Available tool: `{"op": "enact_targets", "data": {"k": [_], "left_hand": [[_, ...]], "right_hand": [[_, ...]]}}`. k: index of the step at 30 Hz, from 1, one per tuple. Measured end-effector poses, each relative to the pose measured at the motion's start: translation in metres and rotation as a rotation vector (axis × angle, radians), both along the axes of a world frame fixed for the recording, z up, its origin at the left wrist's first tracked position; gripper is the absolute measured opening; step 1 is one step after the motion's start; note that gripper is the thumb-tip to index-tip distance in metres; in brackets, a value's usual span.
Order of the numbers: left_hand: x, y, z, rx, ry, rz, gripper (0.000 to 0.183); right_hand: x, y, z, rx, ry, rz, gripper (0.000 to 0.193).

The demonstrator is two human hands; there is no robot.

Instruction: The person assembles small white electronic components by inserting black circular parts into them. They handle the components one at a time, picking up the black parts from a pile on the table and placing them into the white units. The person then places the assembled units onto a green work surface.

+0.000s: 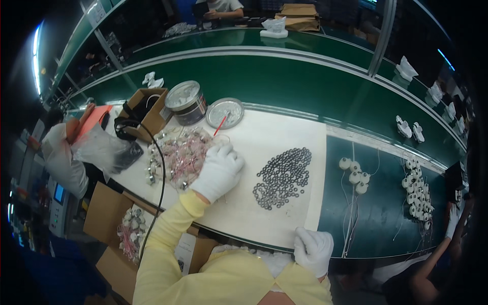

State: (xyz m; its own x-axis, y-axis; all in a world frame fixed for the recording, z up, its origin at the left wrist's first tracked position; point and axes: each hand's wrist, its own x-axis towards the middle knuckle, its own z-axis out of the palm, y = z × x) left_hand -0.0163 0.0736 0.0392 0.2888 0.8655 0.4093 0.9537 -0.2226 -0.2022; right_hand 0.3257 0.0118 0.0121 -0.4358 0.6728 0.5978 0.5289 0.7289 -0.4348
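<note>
My left hand [219,172], in a white glove, is at the right side of a heap of small metal parts with pink wires [178,155]. Its fingers curl downward and hide whatever they grip. Just beyond the fingertips, a thin red stick [220,125] leans on a round metal lid [225,113] smeared with something pale. My right hand [313,251], also gloved, is closed at the table's front edge; what it holds, if anything, is hidden. Between and beyond the hands, many small dark rings [282,179] lie spread on the white sheet [244,203].
An open tin [186,102] and a cardboard box [147,112] stand at the back left. A black cable [161,168] hangs across the left side. White wired parts [356,175] lie on the green surface at right. Below left is a carton [109,213]. Other people work nearby.
</note>
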Motion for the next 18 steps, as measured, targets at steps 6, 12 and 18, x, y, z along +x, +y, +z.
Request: {"op": "enact_targets", "data": {"k": [6,12,18], "left_hand": [[0.019,-0.013,0.014,0.061,-0.079,-0.036,0.027],[0.010,-0.008,0.058,0.224,-0.663,-0.121,0.051],[-0.018,-0.035,0.145,0.742,-0.940,0.035,0.052]], "right_hand": [[0.001,-0.001,0.009,-0.109,-0.051,0.011,0.031],[0.004,0.002,0.002,-0.016,0.013,-0.008,0.033],[0.002,0.000,0.000,0.000,0.059,0.004,0.035]]}}
